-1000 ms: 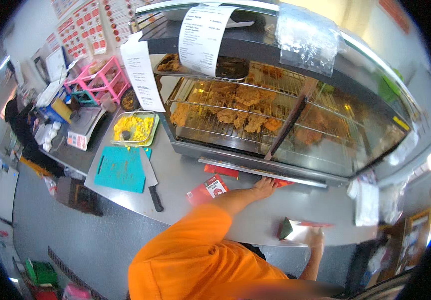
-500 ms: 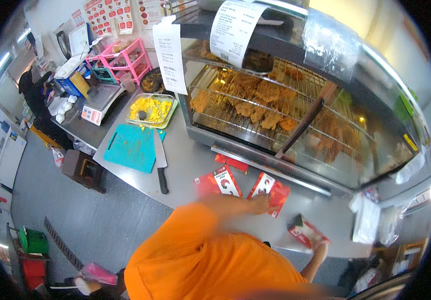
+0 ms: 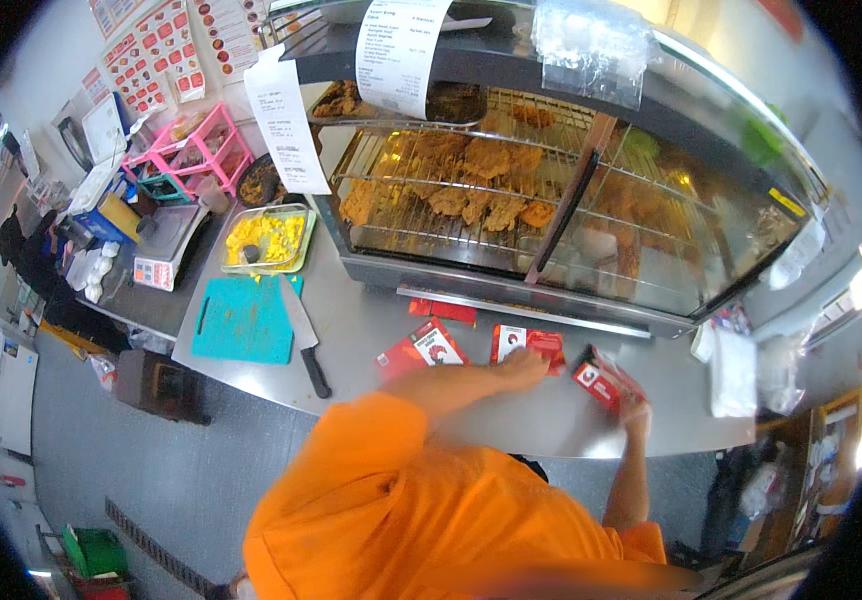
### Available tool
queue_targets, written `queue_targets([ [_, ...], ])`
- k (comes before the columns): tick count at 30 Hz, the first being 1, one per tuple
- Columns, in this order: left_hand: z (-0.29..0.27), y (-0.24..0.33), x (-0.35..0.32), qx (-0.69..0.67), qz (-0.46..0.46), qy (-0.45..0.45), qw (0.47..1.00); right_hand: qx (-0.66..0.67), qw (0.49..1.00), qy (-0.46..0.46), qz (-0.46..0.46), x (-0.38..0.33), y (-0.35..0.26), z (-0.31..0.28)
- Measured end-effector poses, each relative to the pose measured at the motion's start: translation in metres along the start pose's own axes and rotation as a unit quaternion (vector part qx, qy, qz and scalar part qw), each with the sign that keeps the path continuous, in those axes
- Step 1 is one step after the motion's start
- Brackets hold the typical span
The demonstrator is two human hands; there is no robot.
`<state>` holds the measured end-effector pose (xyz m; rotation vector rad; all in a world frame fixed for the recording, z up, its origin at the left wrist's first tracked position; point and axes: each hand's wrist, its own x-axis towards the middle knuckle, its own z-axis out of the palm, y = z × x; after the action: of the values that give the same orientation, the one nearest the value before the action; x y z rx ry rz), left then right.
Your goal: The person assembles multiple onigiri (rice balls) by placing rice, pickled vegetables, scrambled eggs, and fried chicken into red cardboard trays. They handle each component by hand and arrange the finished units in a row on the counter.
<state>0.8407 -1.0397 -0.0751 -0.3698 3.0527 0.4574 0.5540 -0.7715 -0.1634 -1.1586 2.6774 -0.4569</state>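
My left hand (image 3: 524,369) reaches across the steel counter. Its outstretched fingers rest on the near edge of a flat red-and-white folded carton (image 3: 513,342). Farther right, my right hand (image 3: 635,411) grips the near end of a red food carton (image 3: 599,378), which stands opened out, tilted above the counter. How the right fingers wrap round it is partly hidden. Left of my left hand lies another flat red-and-white carton (image 3: 429,347). Behind it, a red piece of card (image 3: 441,310) sits against the display case.
A glass display case (image 3: 511,270) with fried pieces on racks borders the counter's back. To the left are a knife (image 3: 307,340), a turquoise cutting board (image 3: 241,335), a tray of yellow chunks (image 3: 296,262) and a scale (image 3: 166,245). White plastic bags (image 3: 733,375) lie right.
The view has shifted. My right hand has raised the carton and brought it closer to my left hand; it now looks more squared up. The flat carton under my left hand has turned.
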Motion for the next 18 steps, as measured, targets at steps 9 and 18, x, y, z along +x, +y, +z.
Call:
queue_targets([
  [9, -0.126, -0.010, -0.051, -0.097, -0.219, 0.145, 0.960, -0.249, 0.968, -0.009, -0.015, -0.062, -0.106, -0.101],
  [18, -0.120, 0.035, -0.115, -0.432, -0.015, 0.157, 0.888, -0.296, 0.855, 0.035, -0.424, -0.061, -0.352, -0.159],
])
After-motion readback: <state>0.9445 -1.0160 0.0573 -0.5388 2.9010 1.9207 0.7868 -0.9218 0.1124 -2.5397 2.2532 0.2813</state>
